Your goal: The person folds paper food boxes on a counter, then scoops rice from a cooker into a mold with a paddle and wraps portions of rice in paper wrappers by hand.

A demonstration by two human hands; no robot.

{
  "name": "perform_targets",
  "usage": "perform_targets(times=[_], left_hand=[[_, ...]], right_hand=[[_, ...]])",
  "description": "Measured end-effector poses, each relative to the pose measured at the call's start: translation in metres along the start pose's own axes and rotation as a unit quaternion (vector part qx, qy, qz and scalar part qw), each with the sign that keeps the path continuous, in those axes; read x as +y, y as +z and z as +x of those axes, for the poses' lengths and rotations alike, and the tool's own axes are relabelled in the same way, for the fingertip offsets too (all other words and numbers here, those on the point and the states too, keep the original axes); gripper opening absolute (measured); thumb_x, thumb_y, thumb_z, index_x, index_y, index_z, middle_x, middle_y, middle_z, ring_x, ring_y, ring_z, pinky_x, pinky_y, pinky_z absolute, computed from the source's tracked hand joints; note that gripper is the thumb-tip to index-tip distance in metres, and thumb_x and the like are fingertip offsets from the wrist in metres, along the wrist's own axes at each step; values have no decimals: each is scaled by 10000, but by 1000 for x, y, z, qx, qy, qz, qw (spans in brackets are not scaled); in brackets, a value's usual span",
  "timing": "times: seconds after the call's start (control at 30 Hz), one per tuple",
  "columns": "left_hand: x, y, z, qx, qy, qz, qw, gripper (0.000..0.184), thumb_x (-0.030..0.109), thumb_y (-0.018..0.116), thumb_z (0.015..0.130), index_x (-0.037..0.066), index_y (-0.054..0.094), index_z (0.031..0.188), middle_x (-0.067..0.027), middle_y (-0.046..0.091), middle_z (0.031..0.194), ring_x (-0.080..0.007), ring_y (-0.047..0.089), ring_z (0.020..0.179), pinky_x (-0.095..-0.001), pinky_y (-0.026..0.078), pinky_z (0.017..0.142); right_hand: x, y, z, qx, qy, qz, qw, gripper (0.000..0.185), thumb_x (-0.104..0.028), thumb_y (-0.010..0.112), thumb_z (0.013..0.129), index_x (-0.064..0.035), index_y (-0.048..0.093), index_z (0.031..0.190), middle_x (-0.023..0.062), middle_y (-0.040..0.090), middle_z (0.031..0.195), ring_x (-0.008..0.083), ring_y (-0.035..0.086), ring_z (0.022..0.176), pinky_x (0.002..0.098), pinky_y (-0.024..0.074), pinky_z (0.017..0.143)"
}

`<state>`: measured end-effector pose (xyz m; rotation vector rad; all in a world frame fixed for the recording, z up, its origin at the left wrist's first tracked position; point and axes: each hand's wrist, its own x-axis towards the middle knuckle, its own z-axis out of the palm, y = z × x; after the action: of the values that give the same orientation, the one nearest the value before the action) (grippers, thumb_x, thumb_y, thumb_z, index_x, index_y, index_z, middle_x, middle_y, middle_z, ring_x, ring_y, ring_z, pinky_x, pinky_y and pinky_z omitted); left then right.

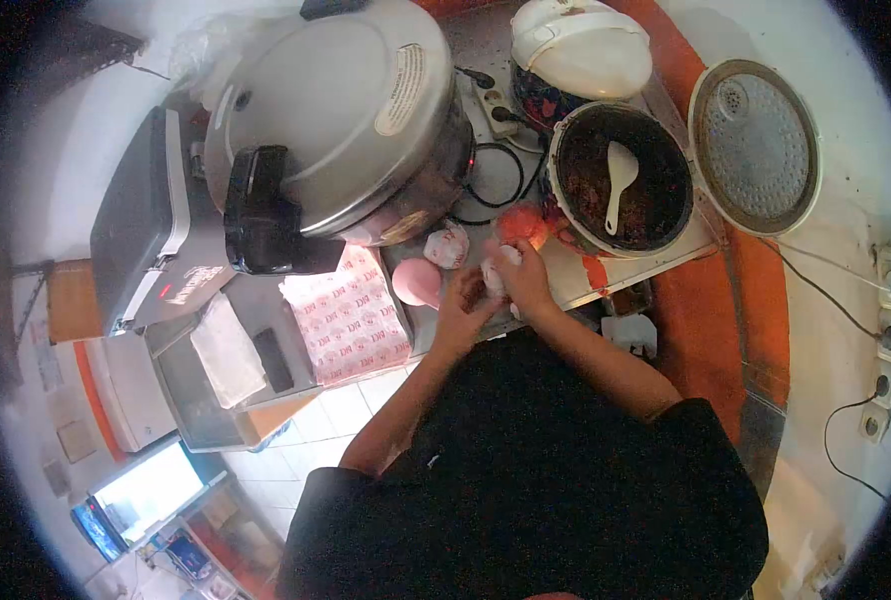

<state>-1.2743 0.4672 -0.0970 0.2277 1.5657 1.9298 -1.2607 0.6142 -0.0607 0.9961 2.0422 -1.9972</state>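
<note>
Close together near the counter's front edge, my left hand point(463, 308) and my right hand point(526, 280) hold a small white wrapped bundle point(494, 276) between them. The fingers of both are bent around it. Just left of my left hand lies a pink rounded object point(418, 282). Behind the hands is another wrapped bundle point(448, 246), white with red print. A red-orange round item point(523, 226) sits right behind my right hand. Further left, a stack of printed wrapping paper point(351, 318) lies on the counter.
A large lidded cooker point(336, 110) stands at the back left. On the right is an open dark pot point(591, 190) with a white paddle point(621, 180) inside. A round metal lid point(756, 145) leans on the wall. Cables, a power strip point(496, 110) and a dark phone-like object point(273, 360) are nearby.
</note>
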Motion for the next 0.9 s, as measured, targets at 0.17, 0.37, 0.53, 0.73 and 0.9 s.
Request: perform_targets(times=[0.17,0.37,0.53,0.73,0.9], left_hand=[[-18,-11,-16,111,-64,197,972,508,89,673,873,-32,464,1320,-144,579,1221,-224,561,1146,-359,455,991],[-8,-7,-10,105,-67,9,992,450,107,599,903,-56,470,1302,-140,608,1175,-230,605,1052,-347,481,945],[-55,-35,10,82,-64,49,993,430,57,524,882,-38,471,1298,-132,611,1148,-229,607,1023,-351,487,923],[-65,-25,13,94,-88,-30,991,437,96,463,890,26,427,1320,-126,562,1177,-231,583,1034,-354,487,902],[-83,-28,21,154,-100,-208,961,461,151,464,879,9,395,1313,-161,518,1203,-277,561,1058,-391,456,920]], right_hand=[[75,28,27,92,-61,106,988,390,-341,457,995,29,579,985,93,614,869,176,586,841,341,481,749],[65,40,27,63,44,63,995,472,-434,406,1009,-9,539,1166,106,596,1000,216,575,924,360,463,832],[79,49,34,-6,100,182,978,554,-514,381,1002,-63,405,1322,125,501,1240,222,513,1098,385,443,908],[84,47,41,-54,118,188,974,606,-548,393,988,-56,419,1341,119,514,1244,238,512,1122,414,434,944],[36,14,33,36,-28,-57,997,603,-469,501,941,-6,439,1322,178,512,1281,332,471,1207,463,367,1028]])
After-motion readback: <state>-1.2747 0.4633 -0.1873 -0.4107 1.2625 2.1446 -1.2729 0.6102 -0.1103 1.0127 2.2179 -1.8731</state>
